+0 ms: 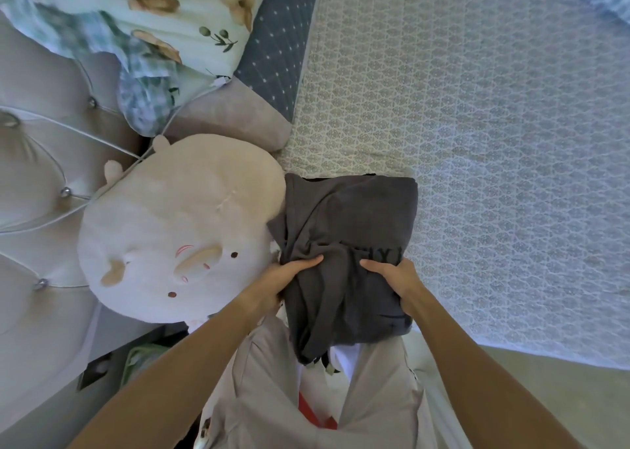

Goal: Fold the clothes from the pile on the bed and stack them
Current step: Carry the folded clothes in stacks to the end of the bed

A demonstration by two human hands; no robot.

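Head view: both hands hold a folded dark grey garment (347, 244) at the near edge of the bed (477, 141).
Left hand (289, 278) and right hand (397, 278) each grip a side, thumbs on top, fingers curled beneath; the garment's far end rests beside a cream plush toy (177, 230); likely the stacking step; next it needs setting down flat and squared, with both grips released together.

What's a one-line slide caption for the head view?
Both hands, left hand and right hand, grip a folded dark grey garment at the bed edge beside a cream plush pillow.
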